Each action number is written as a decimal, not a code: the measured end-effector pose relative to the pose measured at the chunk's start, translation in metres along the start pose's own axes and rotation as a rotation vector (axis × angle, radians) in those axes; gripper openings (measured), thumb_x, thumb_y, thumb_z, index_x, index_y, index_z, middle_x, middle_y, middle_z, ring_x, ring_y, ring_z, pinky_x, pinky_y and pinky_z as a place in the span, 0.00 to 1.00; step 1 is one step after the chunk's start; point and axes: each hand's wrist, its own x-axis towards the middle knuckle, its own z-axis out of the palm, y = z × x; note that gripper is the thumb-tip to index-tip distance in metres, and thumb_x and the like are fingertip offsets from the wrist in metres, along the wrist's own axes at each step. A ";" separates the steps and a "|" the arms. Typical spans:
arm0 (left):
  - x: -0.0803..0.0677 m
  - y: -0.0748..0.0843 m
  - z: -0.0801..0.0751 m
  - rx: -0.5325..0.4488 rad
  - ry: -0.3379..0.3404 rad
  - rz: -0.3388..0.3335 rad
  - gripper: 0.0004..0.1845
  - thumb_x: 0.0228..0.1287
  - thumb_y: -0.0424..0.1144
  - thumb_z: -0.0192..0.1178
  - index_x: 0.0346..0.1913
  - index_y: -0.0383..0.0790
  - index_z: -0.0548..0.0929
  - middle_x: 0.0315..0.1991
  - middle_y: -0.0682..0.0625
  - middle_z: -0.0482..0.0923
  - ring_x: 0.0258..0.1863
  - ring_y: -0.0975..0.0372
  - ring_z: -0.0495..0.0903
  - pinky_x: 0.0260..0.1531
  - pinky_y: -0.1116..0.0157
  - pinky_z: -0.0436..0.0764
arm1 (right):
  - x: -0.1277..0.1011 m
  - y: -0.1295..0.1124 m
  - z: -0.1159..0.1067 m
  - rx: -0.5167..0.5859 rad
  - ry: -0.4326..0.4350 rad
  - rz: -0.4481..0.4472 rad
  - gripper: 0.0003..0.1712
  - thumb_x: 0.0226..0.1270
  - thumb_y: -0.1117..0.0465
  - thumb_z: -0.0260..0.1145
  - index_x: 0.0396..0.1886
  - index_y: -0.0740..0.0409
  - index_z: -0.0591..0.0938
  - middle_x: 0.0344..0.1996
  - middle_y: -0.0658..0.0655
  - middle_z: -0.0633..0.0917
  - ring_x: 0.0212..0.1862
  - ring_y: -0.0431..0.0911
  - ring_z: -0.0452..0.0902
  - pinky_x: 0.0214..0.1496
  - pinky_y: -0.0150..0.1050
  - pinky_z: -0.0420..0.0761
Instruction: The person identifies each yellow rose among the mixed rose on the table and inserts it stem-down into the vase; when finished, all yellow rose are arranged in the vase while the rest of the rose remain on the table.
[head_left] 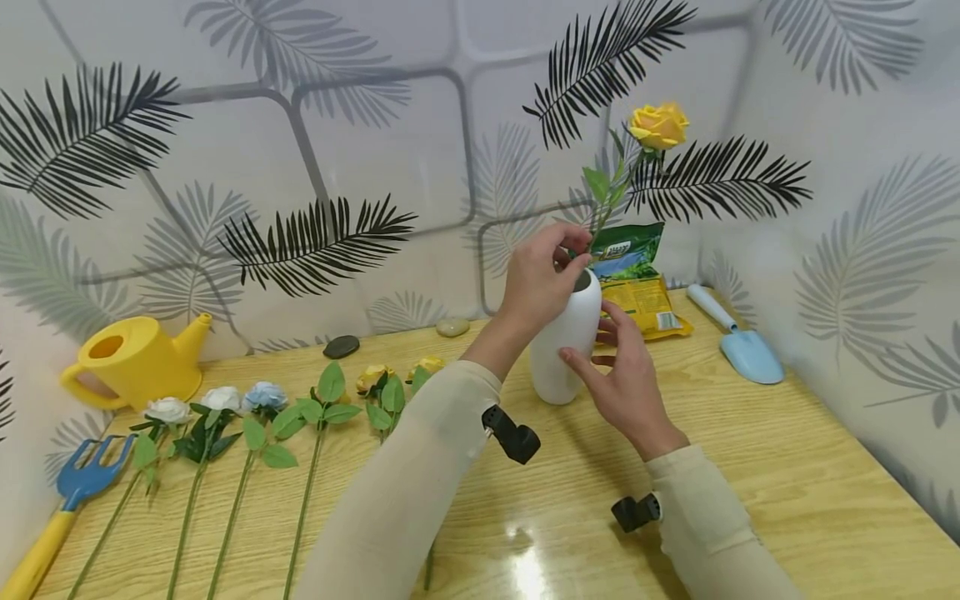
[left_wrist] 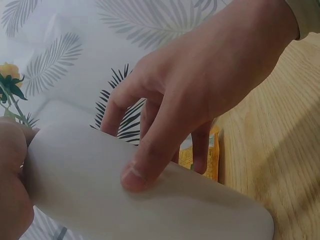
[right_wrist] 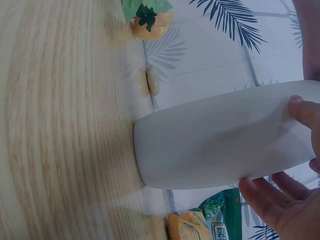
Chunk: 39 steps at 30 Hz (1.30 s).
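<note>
A white vase [head_left: 564, 343] stands upright on the wooden worktop [head_left: 750, 450], toward the back and a little right of the middle. A yellow rose [head_left: 658, 125] rises from its mouth on a leafy green stem [head_left: 609, 190] that leans to the right. The left hand [head_left: 542, 275] is at the vase's rim, its grip narrow, fingertips pinching the stem right where it enters the opening. The right hand [head_left: 626, 379] is on the vase's right side, thumb on the front of the body and fingers wrapped behind, a loose curled grip around the vase; the left wrist view shows the thumb [left_wrist: 150, 165] pressed flat on the white surface. Just behind the vase lies a green and yellow packet [head_left: 637, 279]; it carries printing, but the lettering is too small and blurred to read. To its right a pale blue trowel [head_left: 738, 337] lies near the wall. Left of the vase, several loose flowers [head_left: 247, 408] with white, blue and yellow heads lie in a row on the worktop, stems pointing toward the person. Behind them rest a dark pebble [head_left: 341, 346] and a pale pebble [head_left: 452, 327]. A yellow watering can [head_left: 131, 358] stands at the far left, with a blue hand rake [head_left: 78, 479] on a yellow handle lying in front of it.
</note>
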 end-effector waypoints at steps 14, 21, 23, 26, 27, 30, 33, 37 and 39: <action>0.000 -0.002 0.004 0.042 -0.007 0.030 0.09 0.68 0.33 0.65 0.48 0.36 0.85 0.43 0.45 0.86 0.37 0.58 0.85 0.41 0.74 0.81 | 0.000 0.000 0.000 0.001 -0.009 0.009 0.47 0.68 0.56 0.70 0.78 0.60 0.55 0.65 0.68 0.72 0.61 0.61 0.76 0.56 0.57 0.83; 0.001 -0.001 0.003 0.051 -0.043 -0.016 0.08 0.69 0.34 0.65 0.48 0.37 0.85 0.43 0.46 0.86 0.38 0.59 0.85 0.41 0.73 0.81 | 0.000 0.000 0.000 0.008 -0.008 0.013 0.47 0.69 0.55 0.70 0.79 0.60 0.55 0.65 0.68 0.72 0.61 0.61 0.76 0.56 0.57 0.83; 0.001 -0.001 0.003 0.047 -0.046 -0.024 0.08 0.69 0.35 0.65 0.48 0.37 0.85 0.43 0.46 0.86 0.38 0.59 0.85 0.41 0.73 0.81 | 0.000 0.000 0.000 0.010 -0.008 0.018 0.46 0.69 0.55 0.70 0.79 0.59 0.55 0.65 0.67 0.72 0.61 0.61 0.76 0.57 0.57 0.83; 0.000 -0.001 0.002 0.036 -0.042 -0.027 0.08 0.68 0.34 0.65 0.47 0.37 0.85 0.43 0.46 0.86 0.38 0.59 0.85 0.42 0.73 0.81 | 0.001 0.000 0.000 0.011 -0.009 0.020 0.47 0.69 0.55 0.70 0.78 0.60 0.56 0.65 0.68 0.72 0.61 0.61 0.76 0.56 0.57 0.83; 0.000 -0.001 0.002 0.031 -0.040 -0.027 0.08 0.68 0.34 0.65 0.47 0.37 0.85 0.43 0.46 0.86 0.38 0.59 0.85 0.42 0.73 0.82 | 0.001 0.001 0.000 0.013 -0.009 0.021 0.47 0.68 0.55 0.70 0.78 0.60 0.56 0.65 0.67 0.72 0.61 0.61 0.76 0.56 0.57 0.83; 0.000 -0.002 0.003 0.019 -0.033 -0.025 0.08 0.68 0.34 0.65 0.47 0.37 0.85 0.43 0.45 0.86 0.38 0.59 0.85 0.42 0.73 0.82 | 0.001 0.001 0.000 0.019 -0.009 0.022 0.47 0.68 0.55 0.70 0.78 0.60 0.56 0.65 0.67 0.72 0.61 0.61 0.76 0.56 0.57 0.83; 0.000 -0.002 0.003 0.013 -0.030 -0.022 0.08 0.68 0.34 0.65 0.47 0.37 0.85 0.43 0.45 0.86 0.38 0.59 0.85 0.41 0.73 0.82 | 0.001 0.001 0.000 0.019 -0.009 0.023 0.47 0.68 0.55 0.70 0.78 0.60 0.56 0.65 0.67 0.72 0.61 0.61 0.76 0.57 0.57 0.83; 0.000 -0.003 0.004 0.016 -0.030 -0.019 0.08 0.68 0.34 0.66 0.47 0.36 0.85 0.43 0.46 0.86 0.38 0.59 0.86 0.41 0.74 0.82 | 0.001 0.001 0.000 0.015 -0.011 0.022 0.47 0.68 0.55 0.70 0.78 0.59 0.56 0.64 0.67 0.73 0.61 0.61 0.76 0.57 0.57 0.83; 0.000 -0.003 0.004 0.020 -0.029 -0.015 0.08 0.68 0.34 0.66 0.47 0.36 0.85 0.43 0.45 0.86 0.38 0.59 0.86 0.41 0.74 0.82 | 0.001 0.001 0.000 0.015 -0.010 0.021 0.46 0.68 0.55 0.70 0.78 0.59 0.56 0.64 0.67 0.73 0.61 0.61 0.76 0.57 0.57 0.83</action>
